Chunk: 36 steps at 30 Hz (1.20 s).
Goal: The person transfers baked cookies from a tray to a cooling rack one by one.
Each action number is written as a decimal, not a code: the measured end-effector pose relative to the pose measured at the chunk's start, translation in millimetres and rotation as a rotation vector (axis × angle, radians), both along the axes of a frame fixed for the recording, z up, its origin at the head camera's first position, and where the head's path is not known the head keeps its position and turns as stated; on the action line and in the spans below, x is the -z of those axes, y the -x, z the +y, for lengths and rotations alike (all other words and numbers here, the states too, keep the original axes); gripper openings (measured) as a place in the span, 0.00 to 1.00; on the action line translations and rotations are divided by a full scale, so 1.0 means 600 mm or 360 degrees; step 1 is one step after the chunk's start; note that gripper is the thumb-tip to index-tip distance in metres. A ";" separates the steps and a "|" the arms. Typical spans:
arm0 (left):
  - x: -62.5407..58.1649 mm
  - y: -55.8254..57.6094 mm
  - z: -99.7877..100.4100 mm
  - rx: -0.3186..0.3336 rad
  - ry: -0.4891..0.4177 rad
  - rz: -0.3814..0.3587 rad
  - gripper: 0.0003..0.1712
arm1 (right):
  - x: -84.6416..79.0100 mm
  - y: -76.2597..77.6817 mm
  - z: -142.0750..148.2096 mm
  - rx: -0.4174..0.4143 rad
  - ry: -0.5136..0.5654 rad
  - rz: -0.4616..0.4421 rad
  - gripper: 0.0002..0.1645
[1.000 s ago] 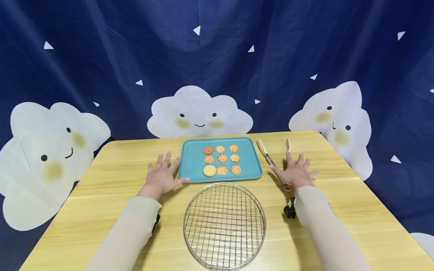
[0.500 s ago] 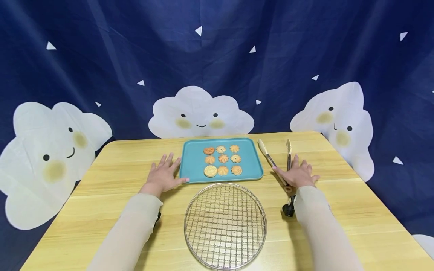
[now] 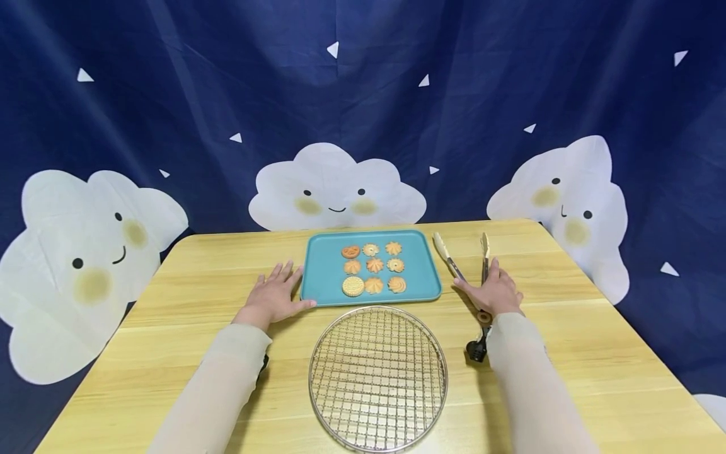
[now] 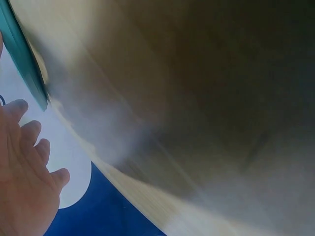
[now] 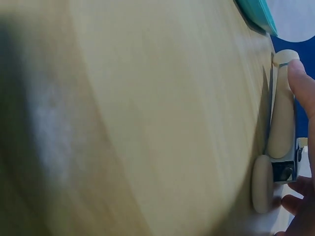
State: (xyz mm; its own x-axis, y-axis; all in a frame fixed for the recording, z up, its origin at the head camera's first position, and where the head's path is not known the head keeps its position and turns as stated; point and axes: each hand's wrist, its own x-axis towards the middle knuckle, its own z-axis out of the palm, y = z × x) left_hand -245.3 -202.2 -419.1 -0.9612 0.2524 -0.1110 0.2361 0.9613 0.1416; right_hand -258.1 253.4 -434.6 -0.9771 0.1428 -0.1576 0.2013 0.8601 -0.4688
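My left hand (image 3: 273, 299) lies beside the left end of a teal tray (image 3: 317, 265), fingers spread and thumb by its near left corner. The left wrist view shows the fingers and the tray's edge (image 4: 27, 64). Rows of cookies (image 3: 374, 265) sit on the tray. My right hand (image 3: 495, 294) is over spread tongs (image 3: 454, 268) with pale tips, hiding part of them. The right wrist view has the thumb against one pale arm of the tongs (image 5: 281, 115) and fingertips near the hinge; a firm grip is not visible there.
A round wire rack (image 3: 378, 378) lies in front of the tray, between my forearms. The wooden table (image 3: 187, 302) reaches back to a dark blue curtain (image 3: 374, 82) printed with clouds.
My right hand has come lower over the tongs, and its spread fingers have drawn closer together. Tongs, tray and left hand look unmoved; the head view shifts slightly.
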 end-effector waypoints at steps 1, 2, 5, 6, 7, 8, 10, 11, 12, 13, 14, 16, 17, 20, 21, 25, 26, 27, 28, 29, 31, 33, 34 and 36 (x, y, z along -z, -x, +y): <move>0.001 0.001 0.000 0.0008 -0.0003 0.0000 0.54 | 0.001 0.001 0.000 0.0004 0.0006 0.0004 0.73; 0.001 0.001 0.000 0.0018 -0.0003 0.0001 0.53 | 0.003 0.002 0.000 0.0006 0.0015 0.0006 0.72; 0.003 0.002 0.000 0.0038 -0.0005 -0.0005 0.53 | 0.007 0.005 0.000 0.0015 0.0027 0.0021 0.71; 0.004 0.002 0.000 0.0045 -0.0006 -0.0007 0.52 | 0.009 0.006 -0.001 0.0019 0.0024 0.0027 0.71; 0.005 0.003 0.000 0.0052 -0.0007 -0.0009 0.52 | 0.010 0.007 -0.001 0.0020 0.0023 0.0033 0.71; 0.006 0.003 0.000 0.0058 -0.0006 -0.0011 0.52 | 0.011 0.007 -0.002 0.0019 0.0016 0.0040 0.71; 0.007 0.003 -0.001 0.0066 -0.0007 -0.0011 0.52 | 0.012 0.009 -0.003 0.0014 -0.0010 0.0051 0.71; 0.008 0.003 -0.001 0.0070 -0.0009 -0.0011 0.52 | 0.013 0.009 -0.003 0.0011 -0.0022 0.0052 0.71; 0.008 0.002 -0.001 0.0074 -0.0007 -0.0008 0.51 | 0.013 0.009 -0.004 0.0009 -0.0030 0.0052 0.71; 0.008 0.002 -0.002 0.0079 -0.0008 -0.0008 0.51 | 0.013 0.009 -0.005 0.0010 -0.0037 0.0050 0.71; 0.008 0.002 -0.002 0.0084 -0.0012 -0.0009 0.51 | 0.013 0.009 -0.007 0.0012 -0.0044 0.0048 0.70; 0.008 0.002 -0.001 0.0093 -0.0018 -0.0018 0.50 | 0.013 0.009 -0.009 0.0020 -0.0057 0.0044 0.70; 0.008 0.003 -0.001 0.0098 -0.0021 -0.0022 0.50 | 0.012 0.008 -0.010 0.0025 -0.0058 0.0046 0.70; 0.008 0.004 -0.001 0.0118 -0.0032 -0.0032 0.49 | 0.010 0.005 -0.015 0.0039 -0.0058 0.0054 0.69; 0.008 0.004 0.000 0.0123 -0.0034 -0.0034 0.49 | 0.010 0.004 -0.016 0.0043 -0.0058 0.0058 0.69; 0.008 0.005 0.001 0.0146 -0.0048 -0.0029 0.48 | 0.008 0.004 -0.020 0.0059 -0.0048 0.0077 0.69; 0.008 0.006 0.001 0.0146 -0.0048 -0.0030 0.48 | 0.009 0.004 -0.020 0.0060 -0.0046 0.0085 0.69; 0.009 0.006 0.001 0.0148 -0.0047 -0.0029 0.48 | 0.010 0.006 -0.020 0.0062 -0.0038 0.0094 0.69; 0.009 0.006 0.001 0.0150 -0.0045 -0.0029 0.48 | 0.011 0.007 -0.020 0.0064 -0.0030 0.0101 0.68; 0.010 0.006 0.001 0.0153 -0.0039 -0.0027 0.48 | 0.011 0.008 -0.020 0.0064 -0.0026 0.0107 0.68; 0.011 0.008 0.001 0.0154 -0.0037 -0.0024 0.48 | 0.012 0.009 -0.021 0.0063 -0.0023 0.0120 0.68; 0.012 0.008 0.000 0.0159 -0.0036 -0.0020 0.48 | 0.013 0.012 -0.021 0.0066 -0.0026 0.0122 0.67; 0.013 0.008 0.000 0.0158 -0.0035 -0.0022 0.48 | 0.013 0.012 -0.022 0.0066 -0.0031 0.0120 0.67; 0.014 0.009 -0.001 0.0159 -0.0036 -0.0022 0.48 | 0.015 0.014 -0.023 0.0073 -0.0043 0.0118 0.66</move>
State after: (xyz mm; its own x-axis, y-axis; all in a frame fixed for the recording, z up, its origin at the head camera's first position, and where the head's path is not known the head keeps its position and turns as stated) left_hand -250.8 -202.6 -427.7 -0.9294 0.3497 -0.1176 0.3287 0.9296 0.1670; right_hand -266.5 239.7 -443.3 -0.9783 0.1910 -0.0804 0.2064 0.8633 -0.4606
